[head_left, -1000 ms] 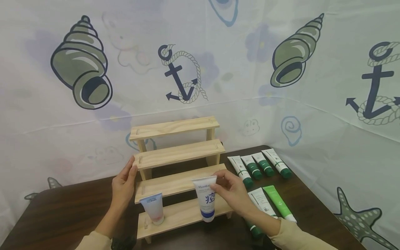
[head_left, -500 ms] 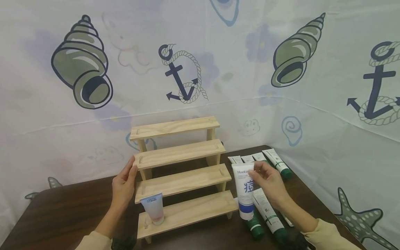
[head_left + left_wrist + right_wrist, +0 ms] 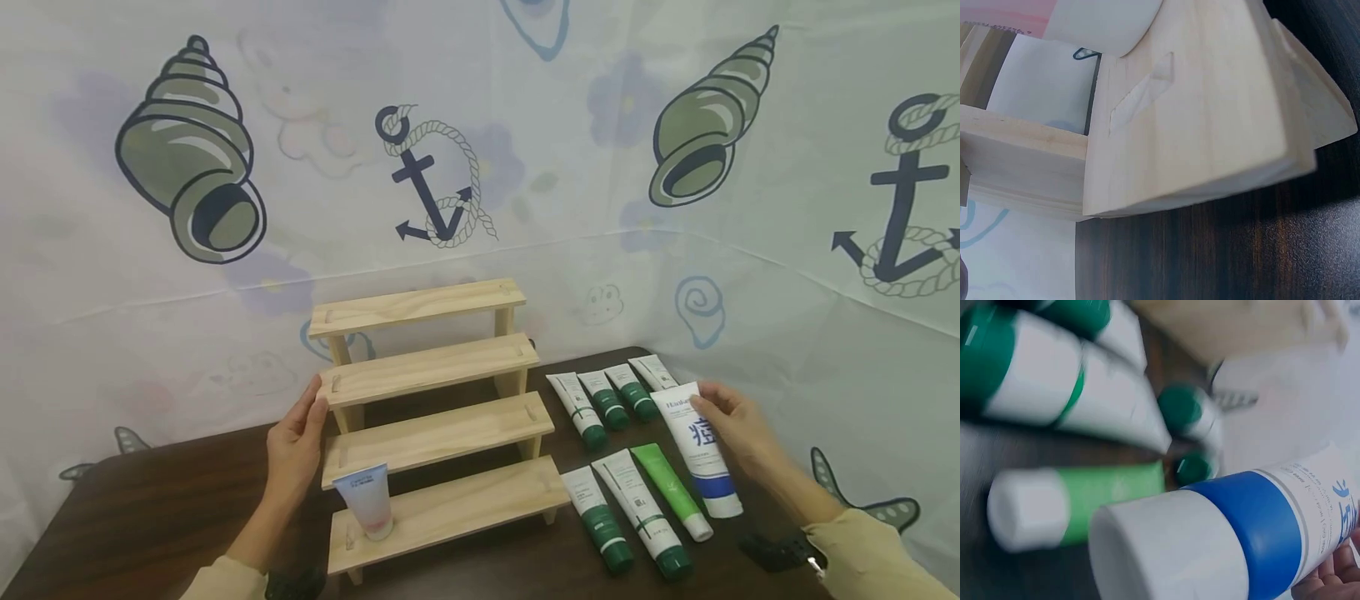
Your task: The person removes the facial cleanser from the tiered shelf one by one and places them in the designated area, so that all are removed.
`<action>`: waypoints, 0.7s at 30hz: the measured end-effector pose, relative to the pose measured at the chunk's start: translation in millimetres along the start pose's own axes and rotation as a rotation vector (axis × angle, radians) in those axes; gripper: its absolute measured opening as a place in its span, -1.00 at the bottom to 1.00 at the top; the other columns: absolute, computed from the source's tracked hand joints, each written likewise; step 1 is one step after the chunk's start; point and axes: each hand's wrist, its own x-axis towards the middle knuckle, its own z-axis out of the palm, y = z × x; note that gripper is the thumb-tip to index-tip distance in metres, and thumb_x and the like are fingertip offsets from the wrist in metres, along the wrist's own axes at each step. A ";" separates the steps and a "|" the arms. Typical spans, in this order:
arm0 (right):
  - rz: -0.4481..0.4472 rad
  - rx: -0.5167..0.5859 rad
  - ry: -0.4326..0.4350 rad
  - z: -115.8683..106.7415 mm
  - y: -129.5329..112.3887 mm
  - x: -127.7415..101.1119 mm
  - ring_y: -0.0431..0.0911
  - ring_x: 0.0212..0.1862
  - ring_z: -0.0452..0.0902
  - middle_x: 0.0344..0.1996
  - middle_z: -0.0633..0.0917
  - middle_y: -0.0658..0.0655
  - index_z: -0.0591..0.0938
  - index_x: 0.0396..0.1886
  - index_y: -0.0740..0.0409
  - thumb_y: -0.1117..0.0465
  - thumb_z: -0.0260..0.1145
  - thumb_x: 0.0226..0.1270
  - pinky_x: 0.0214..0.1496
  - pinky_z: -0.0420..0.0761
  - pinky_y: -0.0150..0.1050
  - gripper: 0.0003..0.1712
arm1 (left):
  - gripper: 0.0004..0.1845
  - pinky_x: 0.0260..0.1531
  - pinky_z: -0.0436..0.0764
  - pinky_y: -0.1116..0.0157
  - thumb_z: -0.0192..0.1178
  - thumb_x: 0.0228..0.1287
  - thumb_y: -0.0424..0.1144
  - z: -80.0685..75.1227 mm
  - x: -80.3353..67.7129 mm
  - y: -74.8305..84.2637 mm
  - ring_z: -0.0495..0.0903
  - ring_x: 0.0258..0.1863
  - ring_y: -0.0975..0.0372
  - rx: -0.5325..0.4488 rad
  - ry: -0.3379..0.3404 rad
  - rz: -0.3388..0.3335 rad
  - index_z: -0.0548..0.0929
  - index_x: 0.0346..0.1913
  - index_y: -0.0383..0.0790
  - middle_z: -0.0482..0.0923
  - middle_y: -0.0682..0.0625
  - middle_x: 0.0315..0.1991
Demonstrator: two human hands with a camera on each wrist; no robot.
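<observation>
My right hand (image 3: 742,429) pinches a white squeeze tube (image 3: 697,446) with a blue band by its flat top end. The tube hangs tilted, white cap (image 3: 1172,556) down, just right of a green tube (image 3: 672,492). My left hand (image 3: 296,442) holds the left end of the second-highest step of a wooden stepped display stand (image 3: 480,504). In the left wrist view little of that hand shows at the left edge. A small pinkish translucent tube (image 3: 369,502) stands cap-down on the left of the lowest step.
Beside the stand, two white-and-green tubes (image 3: 600,518) lie in the front row with the green one. Behind them several more white-and-green tubes (image 3: 579,410) lie in a row. A printed cloth (image 3: 555,208) hangs behind the dark wooden table (image 3: 195,492).
My right hand has carried the white-and-blue tube from over the lowest step rightward, past the front row of tubes, tilting it. My left hand has stayed at the stand.
</observation>
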 end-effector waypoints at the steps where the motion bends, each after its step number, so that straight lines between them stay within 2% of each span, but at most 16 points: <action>1: 0.016 -0.045 -0.012 -4.6 5.1 0.9 -0.40 -0.39 0.52 -0.39 0.63 -0.28 0.51 0.10 0.44 0.26 0.11 0.50 -0.37 0.61 -0.45 -0.66 | -0.50 0.13 0.33 0.79 -0.03 0.53 -0.05 -0.3 -0.1 0.2 0.28 0.29 0.64 0.006 0.004 0.003 0.32 0.45 -0.01 0.27 0.10 0.45; 3: 0.055 -0.153 -0.033 -11.2 14.6 1.2 -0.39 -0.37 0.52 -0.27 0.72 0.01 0.32 0.22 0.66 0.23 0.09 0.52 -0.35 0.63 -0.42 -0.45 | -0.50 0.15 0.33 0.78 -0.02 0.53 -0.07 -0.7 -0.2 0.3 0.28 0.32 0.61 -0.011 0.007 0.014 0.32 0.45 -0.04 0.27 0.08 0.45; 5: 0.090 -0.233 -0.050 -15.7 24.3 1.7 -0.37 -0.36 0.52 -0.11 0.69 0.37 0.31 0.25 0.67 0.21 0.08 0.52 -0.35 0.63 -0.41 -0.43 | -0.50 0.16 0.33 0.77 -0.01 0.52 -0.10 -0.9 -0.1 -0.4 0.28 0.32 0.60 -0.032 0.012 0.026 0.33 0.44 -0.08 0.27 0.05 0.45; 7: 0.142 -0.287 -0.075 -18.2 33.5 2.5 -0.32 -0.33 0.54 0.03 0.56 0.59 0.29 0.27 0.67 0.19 0.07 0.53 -0.34 0.63 -0.39 -0.40 | -0.50 0.18 0.33 0.75 -0.01 0.52 -0.12 -1.2 -0.2 -0.7 0.27 0.36 0.56 -0.051 0.011 0.035 0.32 0.44 -0.12 0.27 0.03 0.45; 11: 0.230 -0.319 -0.122 -19.5 49.3 6.2 -0.11 -0.23 0.60 0.06 0.54 0.60 0.28 0.29 0.65 0.15 0.06 0.53 -0.25 0.66 -0.27 -0.37 | -0.50 0.17 0.32 0.76 -0.01 0.53 -0.10 -1.1 -0.3 -0.4 0.27 0.39 0.47 -0.022 0.013 0.032 0.32 0.44 -0.11 0.27 0.04 0.45; 13: 0.267 -0.336 -0.146 -19.1 54.8 7.8 0.06 -0.12 0.61 0.09 0.52 0.61 0.26 0.30 0.65 0.13 0.06 0.53 -0.11 0.67 -0.15 -0.35 | -0.50 0.17 0.32 0.77 -0.02 0.53 -0.08 -0.8 -0.5 -0.4 0.28 0.39 0.48 -0.011 0.013 0.032 0.33 0.44 -0.10 0.27 0.05 0.45; 16: 0.306 -0.353 -0.182 -18.8 60.6 10.0 0.26 0.04 0.52 0.16 0.44 0.63 0.22 0.32 0.66 0.08 0.03 0.54 0.08 0.61 0.05 -0.30 | -0.50 0.17 0.33 0.76 -0.01 0.53 -0.09 -0.3 -1.1 -0.9 0.27 0.37 0.52 -0.022 0.011 0.040 0.33 0.44 -0.14 0.27 0.02 0.45; 18: 0.323 -0.344 -0.193 -18.5 63.9 11.6 0.33 0.10 0.47 0.17 0.43 0.63 0.22 0.32 0.66 0.08 0.03 0.53 0.14 0.57 0.15 -0.29 | -0.49 0.17 0.32 0.76 -0.01 0.53 -0.09 -0.2 -1.2 -0.8 0.27 0.36 0.56 -0.025 0.010 0.048 0.33 0.43 -0.16 0.27 0.00 0.45; 21: 0.343 -0.328 -0.200 -18.8 68.9 14.6 0.37 0.12 0.44 0.17 0.42 0.64 0.21 0.31 0.67 0.08 0.05 0.53 0.16 0.55 0.18 -0.28 | -0.49 0.16 0.32 0.77 -0.02 0.53 -0.09 -0.2 -0.8 0.0 0.26 0.34 0.60 -0.012 0.010 0.057 0.33 0.44 -0.15 0.27 -0.01 0.45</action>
